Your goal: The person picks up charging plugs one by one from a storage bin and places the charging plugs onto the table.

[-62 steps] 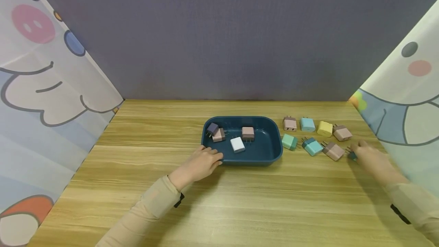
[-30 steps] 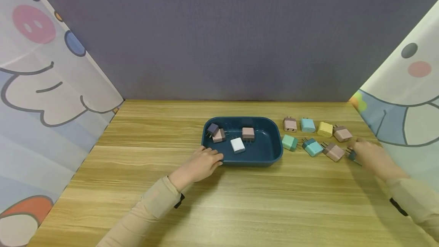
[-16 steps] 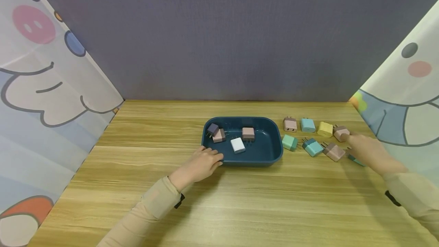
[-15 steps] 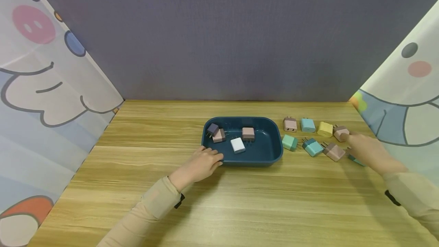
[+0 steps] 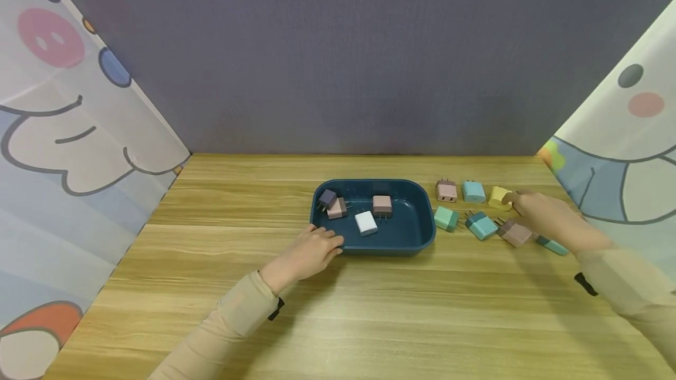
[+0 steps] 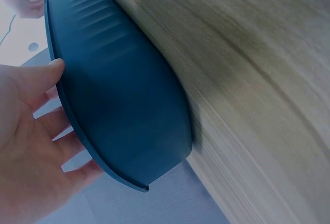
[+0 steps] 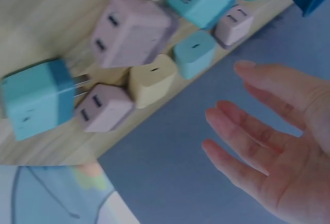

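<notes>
Head view: I'm looking forward and down from high, taking in the tabletop [image 5: 369, 321] broadly. Left wrist view is facing the blue tray's [image 6: 124, 84] outer wall, close and tilted. Right wrist view is facing plug adapters [image 7: 129, 33], close, tilted; head view is sharing them.

**Left hand [image 5: 308, 253] on a tray [image 5: 404, 223], right hand [image 5: 551, 223] by a yellow plug [image 5: 496, 197]**

The dark blue tray sits on a wooden table [image 5: 211, 292]; the left hand grips its near rim at the left corner. Inside lie a white plug [image 5: 366, 224], a pink plug [image 5: 382, 204] and, at the left end, a purple plug [image 5: 328, 198] overlapping a rosy plug [image 5: 335, 210].

Right of the tray, more plugs form two rows. Far row, left to right: a two-port plug [image 5: 446, 192], a pale blue plug [image 5: 473, 192], the yellow one. Near row: a mint plug [image 5: 446, 219], a turquoise plug [image 5: 481, 226], a mauve plug [image 5: 513, 234], a green plug [image 5: 553, 246]. The right hand's fingertips meet the yellow plug's right edge; contact is unclear. A grey wall [image 5: 359, 63] stands behind.
</notes>
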Available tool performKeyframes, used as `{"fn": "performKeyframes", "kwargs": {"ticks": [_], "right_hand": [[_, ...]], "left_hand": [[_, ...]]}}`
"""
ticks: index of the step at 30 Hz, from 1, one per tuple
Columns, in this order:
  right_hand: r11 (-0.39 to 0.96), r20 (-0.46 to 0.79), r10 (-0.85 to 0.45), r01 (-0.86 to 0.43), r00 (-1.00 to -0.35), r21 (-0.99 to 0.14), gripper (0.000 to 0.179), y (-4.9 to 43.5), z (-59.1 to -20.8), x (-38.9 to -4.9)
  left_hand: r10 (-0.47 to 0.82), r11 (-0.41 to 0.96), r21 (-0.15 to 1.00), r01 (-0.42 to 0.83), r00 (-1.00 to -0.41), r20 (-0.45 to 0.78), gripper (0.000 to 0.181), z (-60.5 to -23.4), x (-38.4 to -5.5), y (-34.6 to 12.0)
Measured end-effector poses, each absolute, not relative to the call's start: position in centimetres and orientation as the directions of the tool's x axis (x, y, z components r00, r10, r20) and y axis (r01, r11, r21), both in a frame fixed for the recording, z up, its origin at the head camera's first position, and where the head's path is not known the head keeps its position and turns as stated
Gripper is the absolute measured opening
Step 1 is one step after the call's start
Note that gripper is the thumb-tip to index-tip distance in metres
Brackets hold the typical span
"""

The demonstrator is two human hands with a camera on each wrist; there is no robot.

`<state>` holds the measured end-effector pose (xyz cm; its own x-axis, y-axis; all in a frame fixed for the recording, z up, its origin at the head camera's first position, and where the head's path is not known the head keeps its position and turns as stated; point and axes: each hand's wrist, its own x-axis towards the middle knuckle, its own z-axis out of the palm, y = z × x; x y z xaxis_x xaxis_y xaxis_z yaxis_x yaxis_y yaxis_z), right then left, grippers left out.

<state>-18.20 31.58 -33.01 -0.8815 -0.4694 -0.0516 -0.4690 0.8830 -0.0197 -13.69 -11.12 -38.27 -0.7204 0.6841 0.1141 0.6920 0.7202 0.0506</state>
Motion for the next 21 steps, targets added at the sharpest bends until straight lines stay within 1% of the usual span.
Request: {"fn": "performKeyframes", "kwargs": {"ticks": [4,12,17,21], "right_hand": [[0.871,-0.037,-0.492,-0.490,-0.870,-0.039,0.036,30.5,-32.6,-18.5],[0.867,-0.024,-0.498,-0.497,-0.867,-0.037,0.033,28.5,-32.1,-18.8],[0.860,-0.014,-0.511,-0.510,-0.860,-0.027,0.035,27.6,-31.8,-19.0],[0.860,-0.024,-0.509,-0.508,-0.860,-0.042,0.036,26.9,-31.6,-19.2]], "left_hand": [[0.684,0.721,0.048,0.692,-0.721,0.112,0.012,-38.3,-13.7,-11.1],[0.684,0.720,0.047,0.692,-0.720,0.117,0.010,-38.3,-13.7,-11.1],[0.687,0.717,0.045,0.696,-0.716,0.128,0.010,-38.3,-13.7,-11.1],[0.687,0.716,0.043,0.697,-0.715,0.131,0.009,-38.3,-13.7,-11.1]]}}
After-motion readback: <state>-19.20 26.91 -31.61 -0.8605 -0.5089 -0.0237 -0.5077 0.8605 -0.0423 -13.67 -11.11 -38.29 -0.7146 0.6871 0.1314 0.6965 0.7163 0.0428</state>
